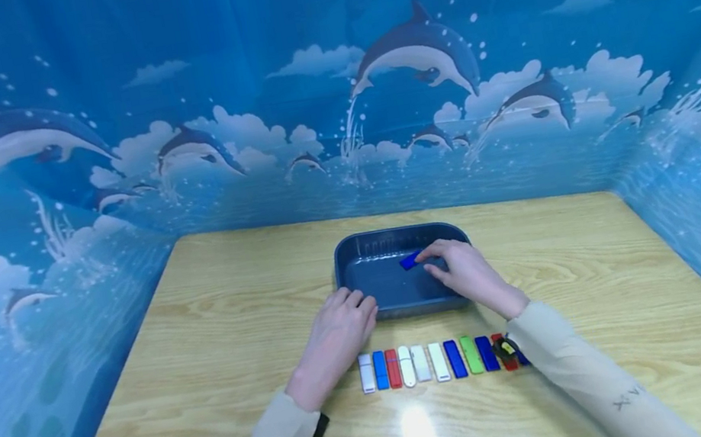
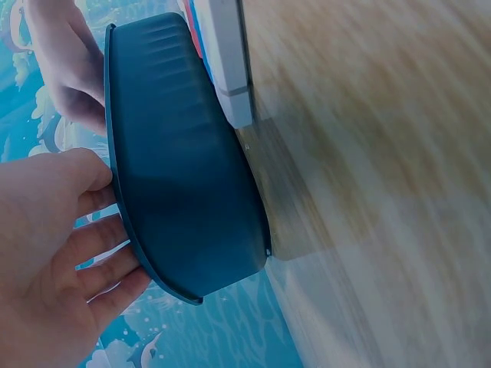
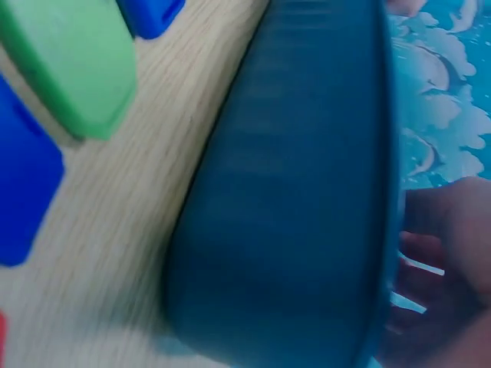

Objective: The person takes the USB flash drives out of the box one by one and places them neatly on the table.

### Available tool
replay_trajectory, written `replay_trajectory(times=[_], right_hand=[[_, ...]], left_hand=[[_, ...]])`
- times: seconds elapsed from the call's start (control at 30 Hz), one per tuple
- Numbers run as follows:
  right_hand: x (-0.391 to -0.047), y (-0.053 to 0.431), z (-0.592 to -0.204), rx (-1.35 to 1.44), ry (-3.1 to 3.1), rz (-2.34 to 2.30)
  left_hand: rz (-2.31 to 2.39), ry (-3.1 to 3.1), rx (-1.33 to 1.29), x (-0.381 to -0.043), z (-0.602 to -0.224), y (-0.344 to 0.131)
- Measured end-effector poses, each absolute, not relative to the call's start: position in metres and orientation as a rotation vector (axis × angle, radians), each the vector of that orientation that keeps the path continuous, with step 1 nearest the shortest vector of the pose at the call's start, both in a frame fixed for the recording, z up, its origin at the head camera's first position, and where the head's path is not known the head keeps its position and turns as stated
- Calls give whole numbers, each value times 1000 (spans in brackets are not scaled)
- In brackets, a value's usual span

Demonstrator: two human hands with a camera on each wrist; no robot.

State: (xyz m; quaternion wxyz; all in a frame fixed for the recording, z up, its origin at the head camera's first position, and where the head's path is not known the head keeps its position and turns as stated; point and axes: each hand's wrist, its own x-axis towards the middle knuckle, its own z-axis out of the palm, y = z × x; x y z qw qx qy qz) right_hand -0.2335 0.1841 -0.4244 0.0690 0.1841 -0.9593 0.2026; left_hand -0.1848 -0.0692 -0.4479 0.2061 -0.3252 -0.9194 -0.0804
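Observation:
A dark blue-grey rectangular tray point(image 1: 367, 317) sits on the table in front of both hands. My left hand point(image 1: 343, 322) grips its near left corner, its fingers hooked over the rim point(image 2: 120, 180) in the left wrist view. Inside the tray's outline, my right hand point(image 1: 463, 269) pinches the right end of a dark blue USB stick point(image 1: 409, 261) between thumb and forefinger. From the right wrist, the tray wall point(image 3: 284, 192) hides that stick, and only part of the hand shows beyond the rim.
Nearer than the tray, several USB sticks lie in a row, among them a red one point(image 1: 393, 368), a white one point(image 1: 439, 362) and a green one point(image 1: 471, 354). My right sleeve covers the row's right end. A dolphin-print curtain point(image 1: 343, 173) surrounds the wooden table point(image 1: 229, 285).

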Motion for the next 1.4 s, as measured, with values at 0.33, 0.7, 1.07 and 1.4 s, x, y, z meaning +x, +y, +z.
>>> replay_trajectory(times=[0.33, 0.7, 1.07, 1.4], right_hand=[[-257, 172, -441, 639, -3012, 493], [-262, 175, -447, 634, -2978, 358], [-264, 176, -449, 526, -3029, 366], [-264, 180, -446, 477, -3066, 486]], left_hand=[[-196, -2607, -897, -184, -446, -69], [-204, -2587, -890, -185, -447, -69], [-204, -2605, -885, -183, -445, -69], [-186, -2595, -888, -183, -446, -69]])
